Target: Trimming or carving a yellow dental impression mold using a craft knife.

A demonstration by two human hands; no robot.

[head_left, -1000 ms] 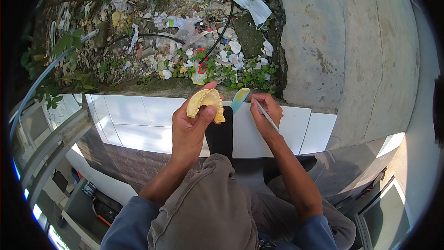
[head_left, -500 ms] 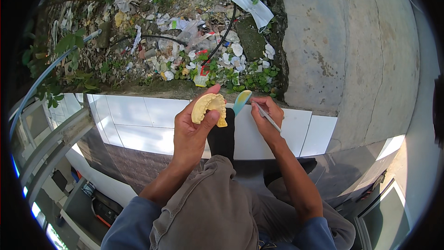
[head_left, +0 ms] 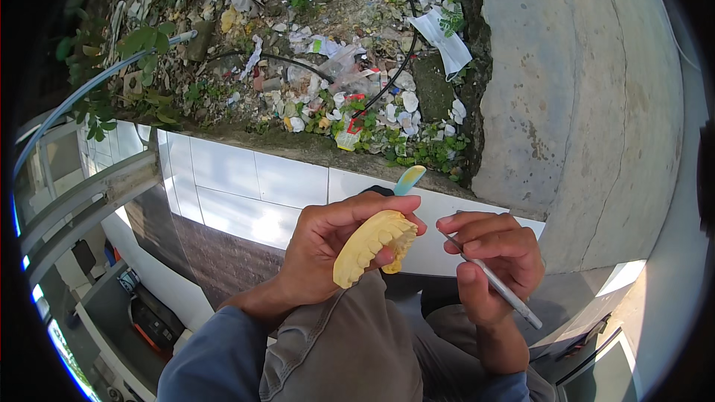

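Observation:
My left hand (head_left: pixel 311 247) is closed around a yellow plaster dental cast (head_left: pixel 366 248), a horseshoe-shaped arch with a row of molded teeth, held tilted above my lap. Its fingers pass behind and inside the arch. To the right, my right hand (head_left: pixel 500 262) grips a slim silver metal hand tool (head_left: pixel 500 289) between thumb and fingers. The tool's thin end points up and left, toward the cast but apart from it. Beyond my left hand, a teal object with a rounded yellowish end (head_left: pixel 409 179) shows in part.
White tiles (head_left: pixel 246 212) form a ledge in front of me. Past it lies littered ground with plants, a black hose (head_left: pixel 406 52) and a discarded face mask (head_left: pixel 445 41). Concrete paving (head_left: pixel 566 119) is at right. Metal rails (head_left: pixel 112 190) stand at left, near a dark case (head_left: pixel 155 320).
Both hands have come nearer to me. The cast has turned so its outer side and teeth show. My right hand has moved right and rolled, with the tool still in it.

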